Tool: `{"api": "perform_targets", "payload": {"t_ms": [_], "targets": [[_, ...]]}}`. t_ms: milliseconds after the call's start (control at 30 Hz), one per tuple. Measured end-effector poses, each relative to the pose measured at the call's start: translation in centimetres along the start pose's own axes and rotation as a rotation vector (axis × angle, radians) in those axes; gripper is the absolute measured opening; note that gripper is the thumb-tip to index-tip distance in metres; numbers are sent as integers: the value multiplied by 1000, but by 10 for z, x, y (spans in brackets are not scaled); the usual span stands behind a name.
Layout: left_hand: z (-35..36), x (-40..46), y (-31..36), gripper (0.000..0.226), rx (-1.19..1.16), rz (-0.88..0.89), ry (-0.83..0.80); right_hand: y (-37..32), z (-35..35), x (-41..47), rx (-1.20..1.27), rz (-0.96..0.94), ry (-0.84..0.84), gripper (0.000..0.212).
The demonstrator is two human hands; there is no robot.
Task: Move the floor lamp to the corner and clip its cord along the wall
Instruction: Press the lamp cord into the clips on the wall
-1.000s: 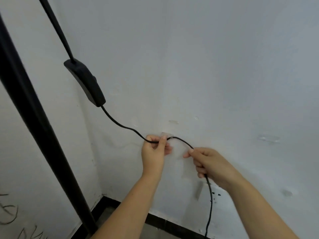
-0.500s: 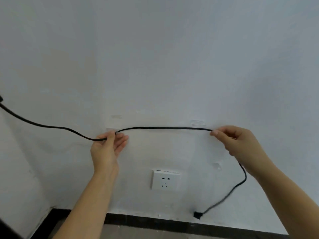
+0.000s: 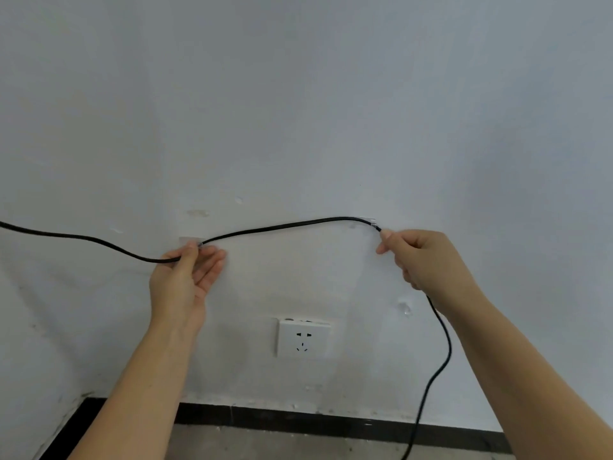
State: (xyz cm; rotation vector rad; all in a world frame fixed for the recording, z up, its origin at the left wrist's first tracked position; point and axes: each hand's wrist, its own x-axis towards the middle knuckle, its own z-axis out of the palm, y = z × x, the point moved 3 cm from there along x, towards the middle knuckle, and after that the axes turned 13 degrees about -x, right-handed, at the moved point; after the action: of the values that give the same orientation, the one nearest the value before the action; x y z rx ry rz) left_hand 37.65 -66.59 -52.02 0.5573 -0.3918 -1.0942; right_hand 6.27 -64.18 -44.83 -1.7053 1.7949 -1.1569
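The lamp's black cord [image 3: 282, 226] runs along the white wall from the left edge to the right, then hangs down toward the floor. My left hand [image 3: 185, 277] pinches the cord with thumb and forefinger at a clear clip [image 3: 190, 241] on the wall, its other fingers spread. My right hand [image 3: 421, 257] grips the cord just below a second clear clip [image 3: 368, 221], where the cord touches the wall. The lamp itself is out of view.
A white wall socket [image 3: 303, 338] sits below the cord, between my hands. A third clear clip [image 3: 404, 308] is stuck on the wall under my right hand. A black skirting board [image 3: 298, 421] runs along the grey floor.
The view swung right, away from the lamp pole and cord switch. My right hand slid along the cord and raised it to the second clip; the left hand stayed at the first clip.
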Motion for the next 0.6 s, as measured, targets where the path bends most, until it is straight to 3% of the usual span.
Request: {"api": "perform_targets", "payload": {"t_ms": [200, 300, 600], "targets": [[-4, 5, 5, 13, 94, -10, -33, 41, -12, -8, 212, 68, -361, 28], [-6, 7, 3, 14, 102, 2, -38, 86, -27, -16, 229, 177, -441, 24], [-5, 5, 1, 18, 78, 7, -52, 150, 23, -53, 338, 328, -165, 23]]}}
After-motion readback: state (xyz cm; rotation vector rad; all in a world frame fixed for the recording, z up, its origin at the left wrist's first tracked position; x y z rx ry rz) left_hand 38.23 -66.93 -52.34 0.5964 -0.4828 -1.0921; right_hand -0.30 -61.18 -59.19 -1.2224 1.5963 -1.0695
